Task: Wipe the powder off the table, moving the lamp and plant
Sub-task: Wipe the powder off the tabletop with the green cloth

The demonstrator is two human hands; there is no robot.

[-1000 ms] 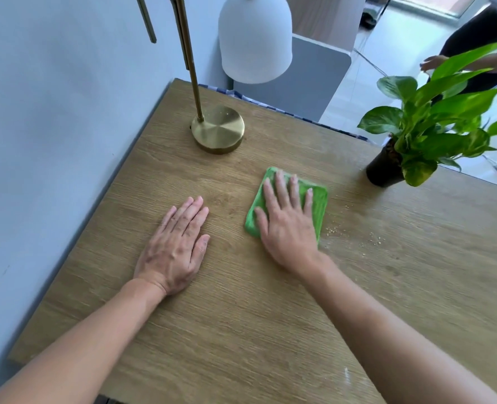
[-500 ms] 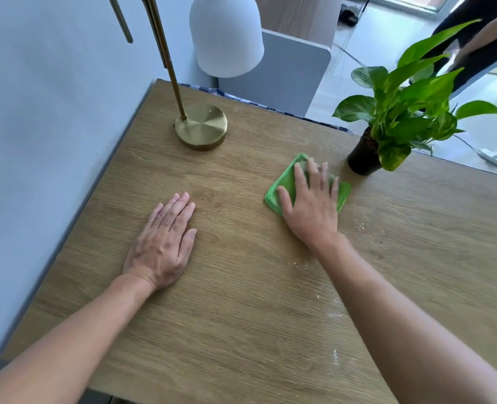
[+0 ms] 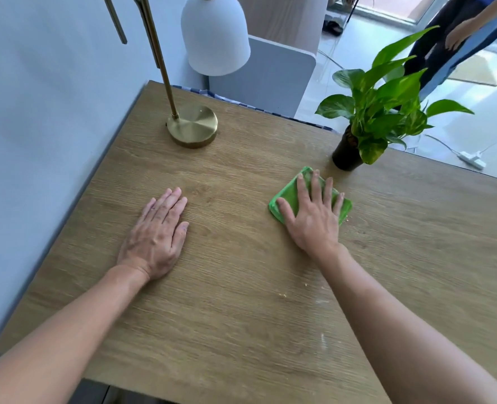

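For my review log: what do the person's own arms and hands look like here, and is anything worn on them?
Both forearms are bare for all that shows; no sleeves enter the view. The left hand and the right hand carry no gloves, and no rings, watch or bracelet can be seen. The fingernails look short and unpainted.

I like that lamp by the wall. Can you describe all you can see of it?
The lamp has a round, brushed gold-coloured base standing flat on the wooden table near its far left corner. A thin gold stem leans up from the base's left edge and leaves the picture. A smooth white bell-shaped shade hangs above, opening downward. No hand touches it.
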